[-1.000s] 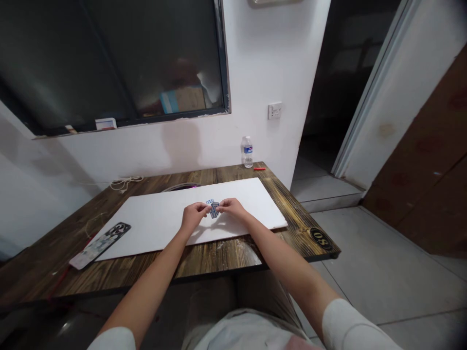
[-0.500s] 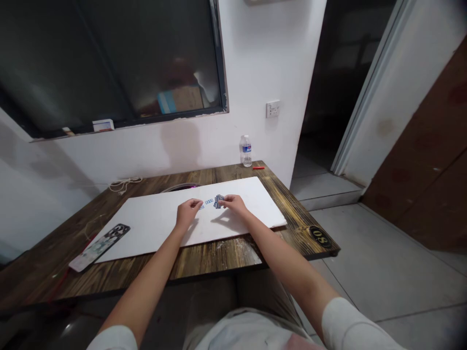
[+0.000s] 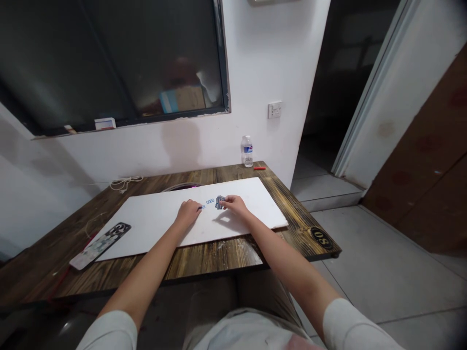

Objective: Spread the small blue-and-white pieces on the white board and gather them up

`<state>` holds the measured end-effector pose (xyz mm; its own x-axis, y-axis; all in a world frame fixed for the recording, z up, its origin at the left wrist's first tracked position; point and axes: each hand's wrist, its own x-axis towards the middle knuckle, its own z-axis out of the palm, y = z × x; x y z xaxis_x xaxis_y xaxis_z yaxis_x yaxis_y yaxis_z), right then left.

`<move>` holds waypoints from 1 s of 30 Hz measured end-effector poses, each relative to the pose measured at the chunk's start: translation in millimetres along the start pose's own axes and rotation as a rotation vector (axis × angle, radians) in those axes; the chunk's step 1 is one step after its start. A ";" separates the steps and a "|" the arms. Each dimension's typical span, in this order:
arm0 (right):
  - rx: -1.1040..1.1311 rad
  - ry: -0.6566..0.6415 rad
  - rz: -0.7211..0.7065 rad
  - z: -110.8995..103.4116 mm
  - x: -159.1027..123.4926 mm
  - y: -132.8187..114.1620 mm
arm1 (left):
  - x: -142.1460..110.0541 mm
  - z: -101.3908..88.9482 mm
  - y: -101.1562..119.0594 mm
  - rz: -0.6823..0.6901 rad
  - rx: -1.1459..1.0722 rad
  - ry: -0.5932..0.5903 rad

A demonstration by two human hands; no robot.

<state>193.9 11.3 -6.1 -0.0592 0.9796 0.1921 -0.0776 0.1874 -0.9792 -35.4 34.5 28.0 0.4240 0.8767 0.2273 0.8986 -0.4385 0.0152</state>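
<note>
My right hand [image 3: 235, 205] is pinched on a small blue-grey piece with cut-outs [image 3: 219, 202], held just above the white board [image 3: 153, 218]. My left hand [image 3: 188, 213] is lower and to the left, fingers pressed together at the board's surface. Its fingertips meet beside a small blue-marked piece [image 3: 203, 207], and what they hold, if anything, is too small to make out. Between the two hands a short row of small blue-and-white pieces [image 3: 210, 201] lies on the board.
A phone with a patterned case [image 3: 101, 245] lies across the board's left edge. At the back of the wooden table [image 3: 226, 253] stand a water bottle [image 3: 247, 151] and, beside it, a red pen-like stick [image 3: 260, 168]. A white cable [image 3: 126, 183] is coiled at the back left.
My left hand has lowered onto the board, its fingers now turned down beside the small blue-marked piece. My right hand keeps its hold on the blue-grey piece, almost still.
</note>
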 end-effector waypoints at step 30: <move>0.157 0.049 0.060 4.9 1.9 12.2 | -2.4 13.9 54.4 -0.233 -0.657 0.273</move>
<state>188.0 15.1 -17.3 -0.0202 0.9918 0.1261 -0.2301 0.1181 -0.9660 14.0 11.3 14.8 0.1111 0.9186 0.3794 0.6727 -0.3505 0.6517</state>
